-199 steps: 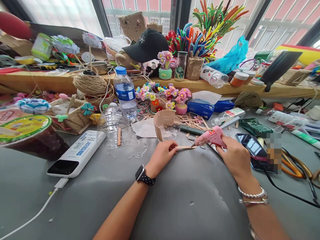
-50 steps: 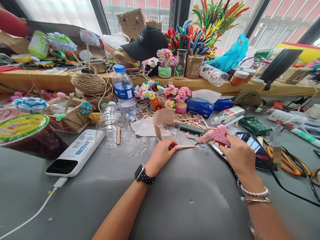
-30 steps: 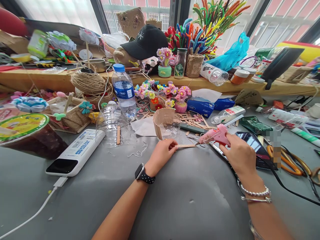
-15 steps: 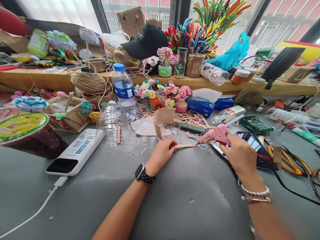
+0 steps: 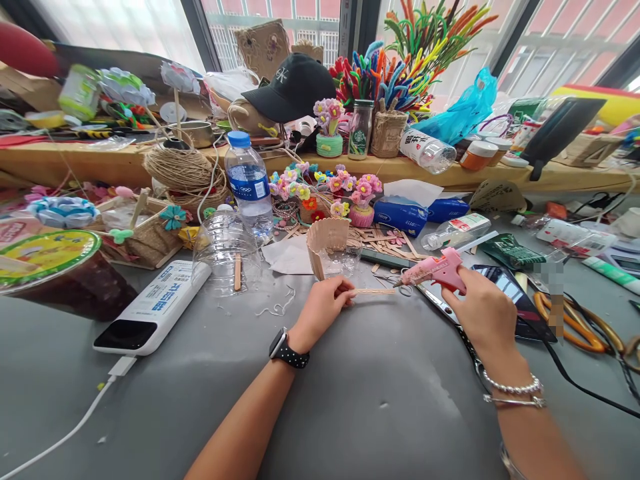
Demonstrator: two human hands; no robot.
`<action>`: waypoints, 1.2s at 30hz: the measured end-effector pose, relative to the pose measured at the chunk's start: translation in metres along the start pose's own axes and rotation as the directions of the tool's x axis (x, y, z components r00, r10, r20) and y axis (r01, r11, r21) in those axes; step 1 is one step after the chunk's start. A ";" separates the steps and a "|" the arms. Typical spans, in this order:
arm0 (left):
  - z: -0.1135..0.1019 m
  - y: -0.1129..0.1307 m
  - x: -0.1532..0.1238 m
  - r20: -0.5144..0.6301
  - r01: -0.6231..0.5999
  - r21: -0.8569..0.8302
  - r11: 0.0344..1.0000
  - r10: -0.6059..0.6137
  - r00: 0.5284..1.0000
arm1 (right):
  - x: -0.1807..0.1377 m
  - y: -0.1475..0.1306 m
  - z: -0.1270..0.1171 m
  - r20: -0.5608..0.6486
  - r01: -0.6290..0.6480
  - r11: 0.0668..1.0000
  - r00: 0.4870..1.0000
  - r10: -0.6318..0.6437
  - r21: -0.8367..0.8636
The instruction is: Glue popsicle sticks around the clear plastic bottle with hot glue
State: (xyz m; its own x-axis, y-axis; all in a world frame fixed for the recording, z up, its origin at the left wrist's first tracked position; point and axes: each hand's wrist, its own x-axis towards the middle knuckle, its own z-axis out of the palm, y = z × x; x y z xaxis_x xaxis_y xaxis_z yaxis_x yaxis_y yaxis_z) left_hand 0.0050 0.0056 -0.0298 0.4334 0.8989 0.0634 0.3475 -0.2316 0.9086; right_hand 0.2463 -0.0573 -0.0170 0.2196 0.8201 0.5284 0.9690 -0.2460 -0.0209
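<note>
My left hand (image 5: 324, 308) pinches one end of a thin wooden craft stick (image 5: 373, 291), held flat just above the grey table (image 5: 310, 400). A pink hot glue gun (image 5: 434, 270) is gripped in my right hand (image 5: 480, 313), its nozzle at the stick's far right end. Just behind the stick stands a cut clear plastic bottle base (image 5: 334, 252) partly walled with upright wooden sticks.
A white power bank (image 5: 153, 307) with its cable lies at left, by a clear bottle half (image 5: 225, 250) and a water bottle (image 5: 249, 183). A phone (image 5: 505, 293) and orange scissors (image 5: 580, 323) lie right. Loose sticks, twine, paper flowers and pipe cleaners crowd the back.
The glue gun's nozzle has travelled from the middle of the stick to its right end. My left hand has lifted the stick slightly.
</note>
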 end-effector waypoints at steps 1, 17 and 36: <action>-0.001 0.001 0.000 0.002 -0.006 -0.041 0.999 0.006 1.000 | 0.000 0.000 0.000 0.003 -0.025 1.000 1.000 0.025 0.015; -0.022 0.022 -0.007 0.077 -0.005 -0.578 0.816 0.061 0.995 | 0.001 -0.004 0.014 0.081 -0.076 0.956 0.995 0.055 0.285; -0.026 0.020 -0.006 0.024 -0.012 -0.708 0.706 0.041 0.999 | -0.003 -0.003 0.035 0.208 -0.057 0.979 0.978 0.016 0.194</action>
State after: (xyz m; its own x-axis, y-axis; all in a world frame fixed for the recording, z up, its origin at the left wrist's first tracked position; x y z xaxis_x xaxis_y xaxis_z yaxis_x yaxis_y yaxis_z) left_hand -0.0122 0.0054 -0.0017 0.4674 0.8794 0.0907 -0.3486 0.0890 0.9330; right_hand 0.2463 -0.0409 -0.0480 0.2538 0.9055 0.3399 0.9583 -0.1877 -0.2156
